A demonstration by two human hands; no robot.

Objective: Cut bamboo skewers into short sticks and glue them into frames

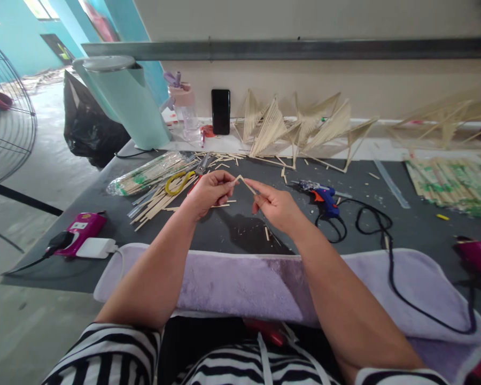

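Over the table, two short, thin wooden sticks (248,186) meet end to end in a pointed corner between my hands. My left hand (213,193) is closed, pinching the left stick near its tip between thumb and fingers. On the other side, my right hand (277,207) grips the right stick, its index finger stretched along it. Whether the two sticks are glued at the corner I cannot tell. Beside my left hand lie a loose pile of wooden sticks (157,206) and scissors with yellow handles (178,183). A blue glue gun (324,198) rests to the right of my right hand.
Zigzag stick frames (272,128) stand along the wall by a phone (220,112), a bottle (186,109) and a mint kettle (122,99). Bagged sticks (452,184) lie at right. A magenta power socket (80,231), black cord (390,256) and purple towel (232,280) are nearer.
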